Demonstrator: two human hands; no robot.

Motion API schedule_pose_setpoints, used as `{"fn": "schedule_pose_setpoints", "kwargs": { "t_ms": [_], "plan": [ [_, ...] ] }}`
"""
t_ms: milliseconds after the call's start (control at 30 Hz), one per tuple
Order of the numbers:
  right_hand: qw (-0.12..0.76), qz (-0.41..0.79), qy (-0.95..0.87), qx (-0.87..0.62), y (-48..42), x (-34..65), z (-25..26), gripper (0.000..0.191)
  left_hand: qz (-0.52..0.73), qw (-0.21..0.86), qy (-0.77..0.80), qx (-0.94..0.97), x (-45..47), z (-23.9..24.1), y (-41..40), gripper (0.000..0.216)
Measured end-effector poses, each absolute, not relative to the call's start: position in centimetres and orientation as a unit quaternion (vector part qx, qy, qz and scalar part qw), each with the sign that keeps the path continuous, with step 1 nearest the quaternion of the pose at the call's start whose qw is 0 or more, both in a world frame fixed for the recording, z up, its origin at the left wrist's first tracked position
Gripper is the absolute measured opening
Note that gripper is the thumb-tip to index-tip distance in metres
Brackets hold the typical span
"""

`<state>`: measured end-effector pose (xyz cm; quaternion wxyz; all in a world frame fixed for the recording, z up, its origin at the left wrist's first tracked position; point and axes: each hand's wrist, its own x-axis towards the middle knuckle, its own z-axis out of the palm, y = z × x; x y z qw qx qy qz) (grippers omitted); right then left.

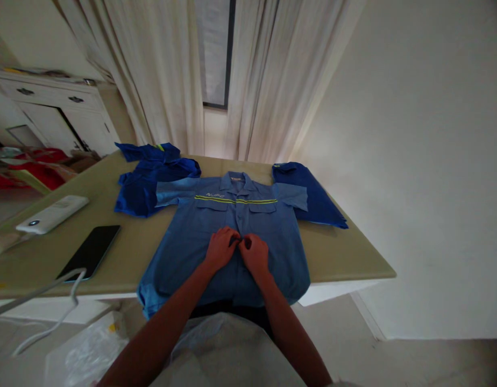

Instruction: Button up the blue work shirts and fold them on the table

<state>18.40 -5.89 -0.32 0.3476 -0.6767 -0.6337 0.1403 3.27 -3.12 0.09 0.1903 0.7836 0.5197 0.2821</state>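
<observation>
A light blue short-sleeved work shirt [192, 242] with a yellow-green chest stripe lies flat, front up, on the tan table [345, 252]; its hem hangs over the near edge. My left hand [221, 248] and my right hand [254, 254] meet at the shirt's middle front placket, fingers curled and pinching the fabric there. What exactly sits between the fingertips is too small to see.
A crumpled dark blue garment [146, 177] lies at the back left, a folded dark blue one [313, 196] at the back right. A black phone [91, 250] and a white remote [52, 214] lie on the left. White cable [50, 301] and a plastic bag [87, 352] hang below.
</observation>
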Motion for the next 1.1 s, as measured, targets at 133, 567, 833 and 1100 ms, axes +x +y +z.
{"fn": "schedule_pose_setpoints", "kwargs": {
  "t_ms": [133,567,833,1100],
  "plan": [
    [0.432,0.22,-0.609,-0.627,-5.5,19.4,-0.8,0.019,0.327,0.196,0.473,0.794,3.0,-0.3,-3.0,0.015],
    [0.444,0.203,-0.647,-0.586,-5.4,19.8,-1.4,0.013,0.358,0.195,0.452,0.793,3.0,-1.0,-2.8,0.018],
    [0.422,0.204,-0.671,-0.574,-5.5,19.7,-1.2,0.021,0.352,0.229,0.475,0.773,2.9,-0.9,-2.7,0.017],
    [0.423,0.209,-0.674,-0.569,-5.6,19.7,-0.7,0.019,0.341,0.231,0.498,0.763,3.2,-0.8,-3.1,0.019]
  ]
}}
